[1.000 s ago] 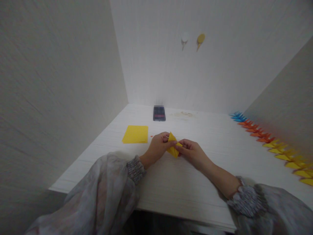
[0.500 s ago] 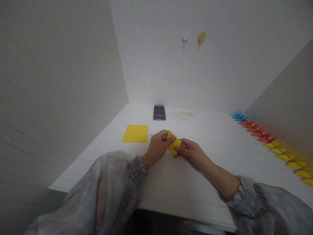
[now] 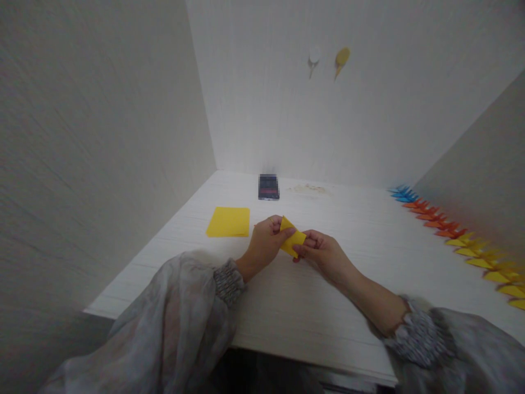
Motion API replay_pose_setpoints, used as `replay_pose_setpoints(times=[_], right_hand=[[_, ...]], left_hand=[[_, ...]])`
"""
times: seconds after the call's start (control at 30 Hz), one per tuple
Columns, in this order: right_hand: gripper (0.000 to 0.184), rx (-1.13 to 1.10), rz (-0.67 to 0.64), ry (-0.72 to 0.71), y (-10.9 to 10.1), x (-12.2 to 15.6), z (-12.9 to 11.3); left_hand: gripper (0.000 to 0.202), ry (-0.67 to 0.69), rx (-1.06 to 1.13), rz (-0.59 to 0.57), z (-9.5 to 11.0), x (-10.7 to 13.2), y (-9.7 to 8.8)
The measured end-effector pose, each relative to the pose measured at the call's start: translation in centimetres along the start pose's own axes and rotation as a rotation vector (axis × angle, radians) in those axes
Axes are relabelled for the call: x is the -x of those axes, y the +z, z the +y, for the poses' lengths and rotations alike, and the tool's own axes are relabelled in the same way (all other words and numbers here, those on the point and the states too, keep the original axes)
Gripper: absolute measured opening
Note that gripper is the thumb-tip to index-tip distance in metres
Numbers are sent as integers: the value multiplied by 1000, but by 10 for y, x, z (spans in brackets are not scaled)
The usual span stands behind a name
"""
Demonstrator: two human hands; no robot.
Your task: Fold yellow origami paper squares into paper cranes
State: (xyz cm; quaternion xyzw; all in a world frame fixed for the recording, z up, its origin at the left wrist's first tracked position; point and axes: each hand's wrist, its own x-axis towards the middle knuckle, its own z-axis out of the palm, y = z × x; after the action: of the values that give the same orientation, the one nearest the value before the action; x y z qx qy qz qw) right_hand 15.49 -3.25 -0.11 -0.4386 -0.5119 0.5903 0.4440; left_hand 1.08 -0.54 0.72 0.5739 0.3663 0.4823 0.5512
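Between my two hands, above the white table, is a small piece of folded yellow paper [image 3: 292, 242]. My left hand [image 3: 267, 238] pinches its upper left side, the thumb lying across the front face. At the lower right edge, my right hand [image 3: 324, 250] grips it between thumb and fingers. The fingertips behind the paper are partly hidden. Left of my hands lies a stack of square yellow paper [image 3: 228, 221], its lower right corner slightly uneven.
A dark phone-like device [image 3: 268, 187], blurred out, stands near the back wall. Along the right side runs a row of folded paper figures [image 3: 443, 225] in blue, orange and yellow. A white hook [image 3: 314, 55] and a yellow hook [image 3: 342, 57] are on the back wall.
Both hands keep their hold on the folded yellow paper, with hardly any movement. The whole view has shifted slightly.
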Motion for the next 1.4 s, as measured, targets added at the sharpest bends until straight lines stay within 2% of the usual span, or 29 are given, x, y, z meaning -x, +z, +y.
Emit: replay_pose_setpoints(times=[0.27,0.4,0.67,0.93,1.23,1.4], right_hand=[[25,54,11,-47,1,2,-5],[29,44,-29,-40,1,1,-2],[29,17,-29,-28,3,1,-6],[41,39,-62,20,0,0,-3],[46,26,-115,71,-1,4,-2],[29,-3,-120,30,1,3,-3]], left_hand=[[16,40,-74,0,-1,0,-2],[18,57,-115,15,-5,-2,-4],[16,39,-35,-4,-1,-1,-2],[15,21,-29,-6,-1,-1,-1],[15,91,-58,31,-2,-2,-3],[15,111,-93,24,-2,-1,-1]])
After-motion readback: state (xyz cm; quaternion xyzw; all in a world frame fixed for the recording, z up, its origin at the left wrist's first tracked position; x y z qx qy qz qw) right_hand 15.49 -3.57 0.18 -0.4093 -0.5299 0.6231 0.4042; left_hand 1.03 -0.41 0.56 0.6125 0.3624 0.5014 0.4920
